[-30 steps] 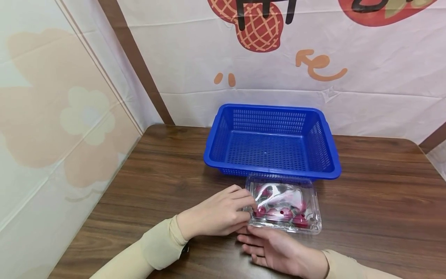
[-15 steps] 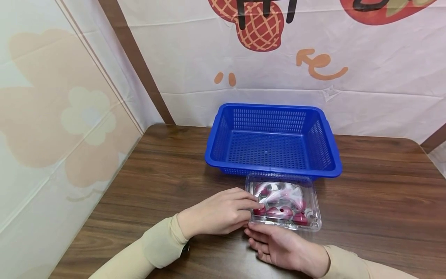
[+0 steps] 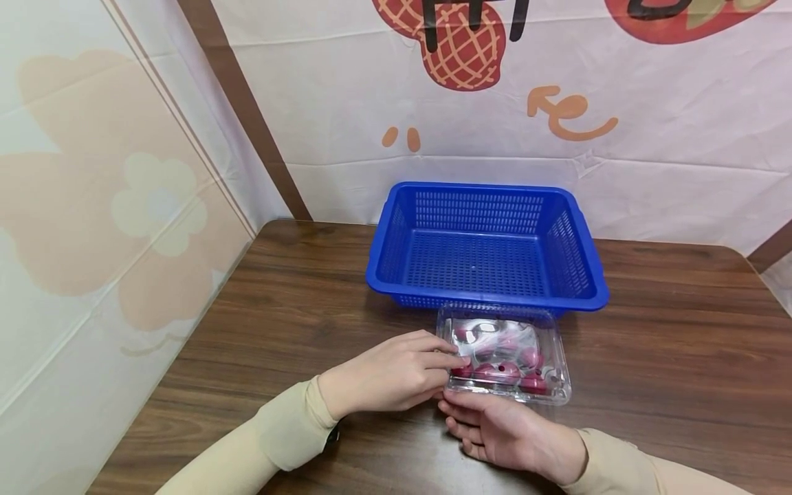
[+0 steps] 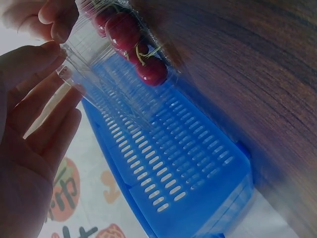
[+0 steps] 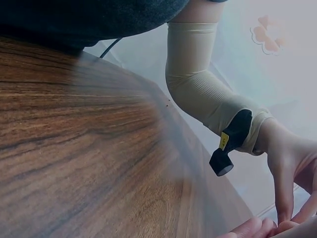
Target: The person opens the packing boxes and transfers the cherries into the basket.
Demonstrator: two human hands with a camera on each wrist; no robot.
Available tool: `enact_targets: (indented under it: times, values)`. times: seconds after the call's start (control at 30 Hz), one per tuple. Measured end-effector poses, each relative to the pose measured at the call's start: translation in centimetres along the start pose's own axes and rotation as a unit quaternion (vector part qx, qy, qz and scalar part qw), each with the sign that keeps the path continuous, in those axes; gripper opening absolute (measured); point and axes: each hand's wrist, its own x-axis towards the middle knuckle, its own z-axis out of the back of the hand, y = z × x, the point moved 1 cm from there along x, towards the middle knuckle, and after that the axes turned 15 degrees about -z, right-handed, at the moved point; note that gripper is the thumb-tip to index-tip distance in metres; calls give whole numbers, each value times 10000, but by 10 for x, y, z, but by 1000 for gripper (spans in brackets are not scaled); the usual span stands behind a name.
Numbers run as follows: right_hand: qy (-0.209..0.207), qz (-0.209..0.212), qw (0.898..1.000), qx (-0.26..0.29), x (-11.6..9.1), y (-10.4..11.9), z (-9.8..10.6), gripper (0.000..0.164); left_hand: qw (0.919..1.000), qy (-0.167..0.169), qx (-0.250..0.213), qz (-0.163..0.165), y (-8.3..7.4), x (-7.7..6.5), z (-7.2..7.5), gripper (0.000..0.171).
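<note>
A clear plastic clamshell box [image 3: 553, 361] of dark red cherries [image 4: 124, 32] lies in front of the blue basket, its lid down. My left hand [image 3: 392, 371] is at its near left corner, forefinger over the lid and thumb at the rim. In the left wrist view, the left fingers [image 4: 64, 114] bend around the box's edge. Palm turned up, my right hand [image 3: 510, 436] pinches the near edge beside that corner between thumb and forefinger. Its other fingers hang loosely curled below. The right wrist view catches both hands only at its lower right corner.
The blue plastic basket [image 3: 485, 302], perforated and holding nothing, stands at the back of the brown wooden table [image 3: 297, 309], right behind the box. A printed cloth [image 3: 346, 89] hangs behind the table and along its left side.
The right hand has shifted slightly right and up along the box's near edge. The left forefinger reaches a little further over the lid. The box has barely moved.
</note>
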Motion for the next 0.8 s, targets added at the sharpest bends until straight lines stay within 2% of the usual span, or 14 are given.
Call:
enact_targets:
  times: [0.2,0.53,0.8]
  values:
    - [67,-46,9999,-107,-1,1,0,19,9998,-6,152,-90,0,0,0,10]
    - [165,-149,9997,-27,-2,5,0,15,9992,197,337,-61,-2,2,1,12]
    - [171,-270,9995,-39,-2,8,0,12,9987,187,474,-73,-2,4,2,11]
